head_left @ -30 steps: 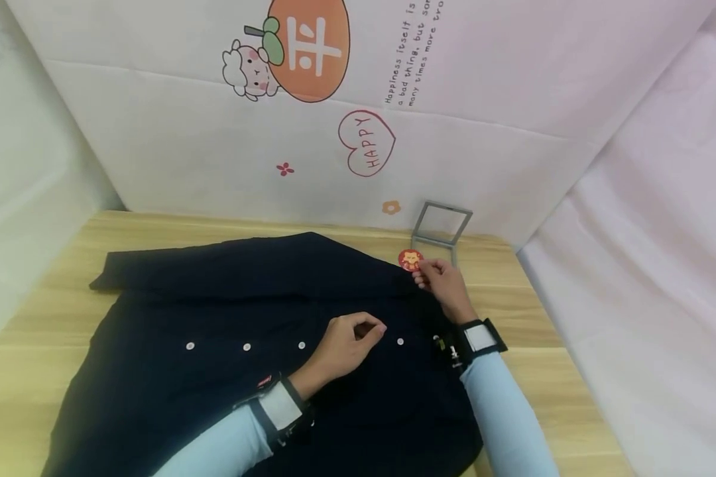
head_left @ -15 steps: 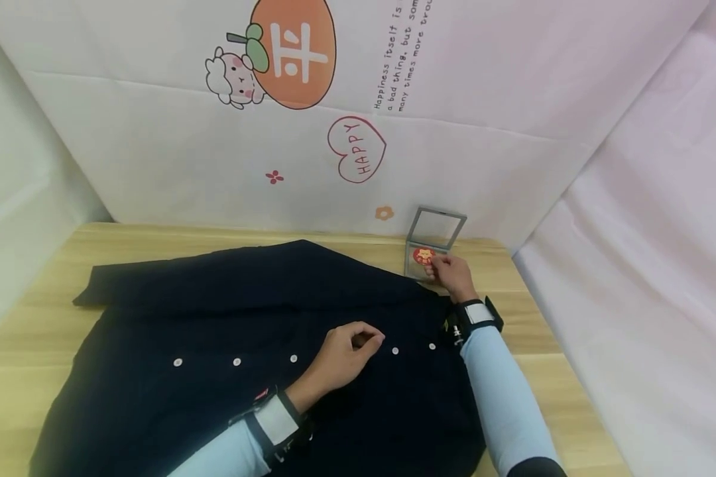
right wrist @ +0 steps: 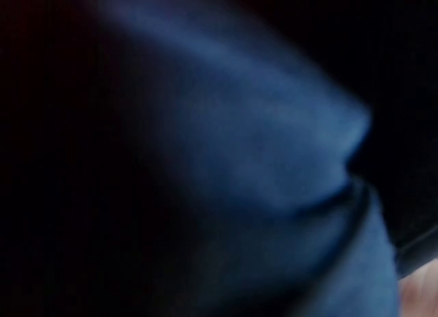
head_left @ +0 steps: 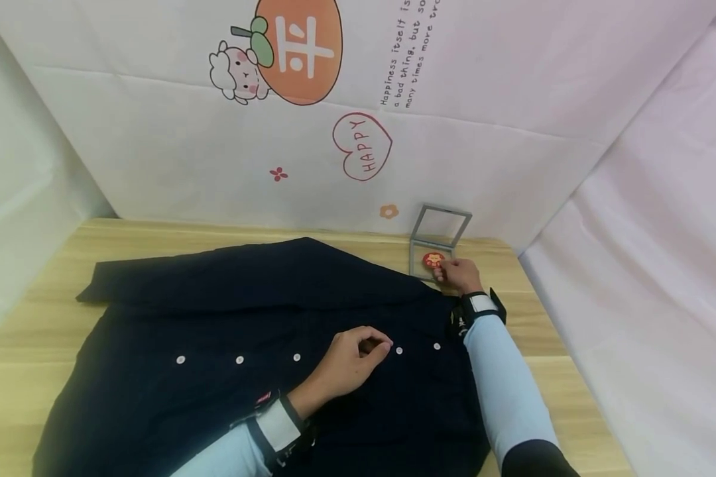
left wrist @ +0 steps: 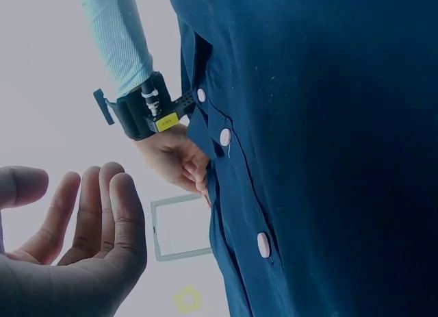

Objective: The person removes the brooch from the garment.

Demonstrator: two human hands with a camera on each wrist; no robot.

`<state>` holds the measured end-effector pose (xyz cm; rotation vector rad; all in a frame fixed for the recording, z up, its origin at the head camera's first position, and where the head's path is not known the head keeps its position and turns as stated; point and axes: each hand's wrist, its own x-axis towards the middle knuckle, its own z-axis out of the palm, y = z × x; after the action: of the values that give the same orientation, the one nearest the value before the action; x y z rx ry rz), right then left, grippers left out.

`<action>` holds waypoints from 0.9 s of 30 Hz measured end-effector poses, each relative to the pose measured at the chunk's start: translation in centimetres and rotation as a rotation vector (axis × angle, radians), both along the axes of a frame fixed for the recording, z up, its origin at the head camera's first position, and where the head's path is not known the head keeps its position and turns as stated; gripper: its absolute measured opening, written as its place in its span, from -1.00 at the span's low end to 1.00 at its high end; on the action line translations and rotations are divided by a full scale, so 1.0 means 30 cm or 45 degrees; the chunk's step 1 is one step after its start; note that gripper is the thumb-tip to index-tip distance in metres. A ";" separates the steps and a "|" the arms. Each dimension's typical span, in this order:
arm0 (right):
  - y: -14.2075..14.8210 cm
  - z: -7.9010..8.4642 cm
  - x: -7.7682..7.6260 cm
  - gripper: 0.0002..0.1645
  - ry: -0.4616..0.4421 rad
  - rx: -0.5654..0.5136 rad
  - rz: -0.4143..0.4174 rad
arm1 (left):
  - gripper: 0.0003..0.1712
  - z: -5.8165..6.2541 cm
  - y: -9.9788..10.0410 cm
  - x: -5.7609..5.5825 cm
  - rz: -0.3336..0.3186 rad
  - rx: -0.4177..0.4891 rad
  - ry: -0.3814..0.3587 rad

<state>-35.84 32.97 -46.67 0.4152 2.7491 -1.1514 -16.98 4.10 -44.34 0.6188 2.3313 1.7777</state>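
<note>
My right hand (head_left: 461,275) pinches a round red badge (head_left: 433,260) with a gold figure on it, by its near edge. The badge is over the lower half of an open grey-framed clear case (head_left: 414,260); I cannot tell whether it touches the case. My left hand (head_left: 349,361) is above a dark navy buttoned shirt (head_left: 227,291), fingers loosely curled with nothing between them. In the left wrist view that hand (left wrist: 82,235) shows a gap between thumb and fingers. Only dark, blurred cloth (right wrist: 260,139) fills most of the right wrist view.
The shirt covers much of the wooden table (head_left: 549,391), its sleeve along the far side. The case's raised lid (head_left: 419,222) is close to the white printed cloth (head_left: 203,159) behind the table. White fabric (head_left: 650,265) hangs on the right.
My right hand has carried the badge from left of the case to over its lower half, moving slightly right. My left hand has kept nearly the same place and pose.
</note>
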 end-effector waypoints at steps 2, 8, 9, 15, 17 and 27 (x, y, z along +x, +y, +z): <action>0.001 0.001 -0.001 -0.46 -0.004 0.050 -0.008 | -0.76 0.002 0.001 0.001 -0.007 0.005 -0.005; 0.002 -0.009 -0.007 -0.46 0.005 0.145 -0.044 | -0.75 0.003 -0.002 -0.001 -0.010 -0.001 0.006; 0.004 -0.010 -0.006 -0.46 0.007 0.150 -0.052 | -0.75 0.002 -0.002 -0.001 -0.010 -0.005 0.009; 0.009 -0.016 0.009 -0.48 0.021 0.150 -0.092 | -0.75 -0.004 -0.004 0.001 -0.019 -0.021 0.007; 0.007 -0.012 0.018 -0.49 0.025 0.134 -0.103 | -0.75 -0.004 -0.004 0.002 -0.022 -0.021 0.010; -0.005 0.005 0.040 -0.51 0.036 0.059 -0.137 | -0.78 -0.001 -0.009 0.004 -0.024 -0.031 0.017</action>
<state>-34.63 32.83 -46.51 0.5627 2.8133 -1.1272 -16.87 3.84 -44.38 0.6481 2.3441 1.7402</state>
